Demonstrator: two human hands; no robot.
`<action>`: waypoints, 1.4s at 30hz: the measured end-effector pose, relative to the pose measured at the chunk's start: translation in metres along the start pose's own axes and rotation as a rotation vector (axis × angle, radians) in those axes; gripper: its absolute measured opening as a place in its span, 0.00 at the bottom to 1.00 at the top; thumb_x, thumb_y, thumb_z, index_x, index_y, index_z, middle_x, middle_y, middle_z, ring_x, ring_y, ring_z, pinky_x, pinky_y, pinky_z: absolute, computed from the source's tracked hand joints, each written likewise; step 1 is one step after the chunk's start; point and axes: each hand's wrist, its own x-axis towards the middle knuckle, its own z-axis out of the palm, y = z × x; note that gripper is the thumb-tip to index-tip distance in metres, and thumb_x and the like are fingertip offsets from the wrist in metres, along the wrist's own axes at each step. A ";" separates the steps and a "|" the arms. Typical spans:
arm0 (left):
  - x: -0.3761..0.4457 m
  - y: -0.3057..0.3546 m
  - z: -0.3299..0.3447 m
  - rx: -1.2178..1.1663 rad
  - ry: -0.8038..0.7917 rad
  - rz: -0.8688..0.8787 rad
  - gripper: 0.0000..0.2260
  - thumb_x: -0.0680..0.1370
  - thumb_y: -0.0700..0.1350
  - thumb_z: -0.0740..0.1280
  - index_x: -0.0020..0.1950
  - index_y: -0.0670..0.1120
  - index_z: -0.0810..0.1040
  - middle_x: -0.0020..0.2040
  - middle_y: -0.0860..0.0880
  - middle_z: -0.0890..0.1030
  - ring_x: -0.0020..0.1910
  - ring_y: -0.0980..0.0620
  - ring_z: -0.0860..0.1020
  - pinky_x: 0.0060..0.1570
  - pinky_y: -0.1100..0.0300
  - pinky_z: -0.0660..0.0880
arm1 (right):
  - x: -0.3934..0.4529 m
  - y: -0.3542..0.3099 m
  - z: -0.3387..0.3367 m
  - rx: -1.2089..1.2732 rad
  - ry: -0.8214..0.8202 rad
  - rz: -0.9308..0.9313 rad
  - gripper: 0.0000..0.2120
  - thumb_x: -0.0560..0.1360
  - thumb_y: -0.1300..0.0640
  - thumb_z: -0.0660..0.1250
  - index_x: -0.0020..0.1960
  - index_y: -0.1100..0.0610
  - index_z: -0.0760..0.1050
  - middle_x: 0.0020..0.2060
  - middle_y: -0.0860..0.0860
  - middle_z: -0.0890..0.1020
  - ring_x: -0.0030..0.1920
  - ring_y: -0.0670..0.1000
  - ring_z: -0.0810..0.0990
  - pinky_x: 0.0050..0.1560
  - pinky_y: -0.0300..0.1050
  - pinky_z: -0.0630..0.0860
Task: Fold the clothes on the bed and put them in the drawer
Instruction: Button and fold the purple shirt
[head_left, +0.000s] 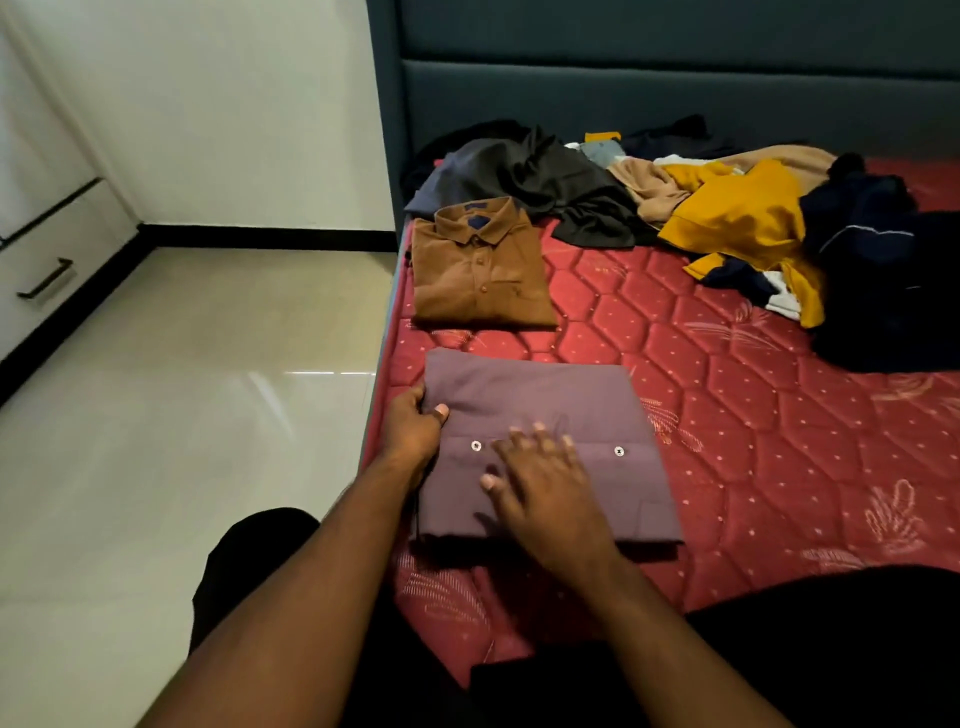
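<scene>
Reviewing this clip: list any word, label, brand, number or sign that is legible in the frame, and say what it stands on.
None can be read.
Brown folded shirt: a dark neck label inside the collar, too small and blurred to read.
Purple folded shirt under the left hand and right hand: only plain buttons, no text.
Unfolded pile of clothes: no legible print.
Drawer front: a handle, no markings.

Both bare forearms reach forward over the folded mauve button-up shirt (545, 415). The left hand (415, 426) grips its left edge, thumb on top and fingers curled underneath. The right hand (545, 483) lies flat on the shirt's middle with fingers straight and spread.
</scene>
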 end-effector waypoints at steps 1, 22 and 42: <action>-0.001 0.001 -0.002 0.028 0.015 0.028 0.17 0.78 0.34 0.66 0.66 0.40 0.76 0.57 0.45 0.82 0.53 0.47 0.81 0.49 0.66 0.77 | 0.001 0.012 0.002 -0.066 -0.043 -0.010 0.31 0.76 0.36 0.48 0.70 0.52 0.71 0.71 0.55 0.71 0.73 0.60 0.65 0.72 0.61 0.55; -0.102 -0.030 -0.015 -0.405 0.161 -0.274 0.33 0.71 0.30 0.73 0.71 0.47 0.64 0.58 0.44 0.79 0.51 0.47 0.81 0.48 0.53 0.80 | -0.026 0.016 0.060 -0.222 -0.097 -0.085 0.46 0.68 0.29 0.60 0.78 0.51 0.56 0.76 0.54 0.60 0.75 0.58 0.58 0.71 0.68 0.52; -0.037 0.102 -0.029 -0.536 -0.449 0.134 0.34 0.62 0.49 0.81 0.64 0.41 0.76 0.53 0.45 0.85 0.48 0.50 0.83 0.46 0.58 0.80 | 0.065 0.057 -0.215 1.505 -0.177 0.448 0.12 0.75 0.53 0.65 0.48 0.58 0.85 0.50 0.58 0.85 0.48 0.55 0.84 0.50 0.53 0.82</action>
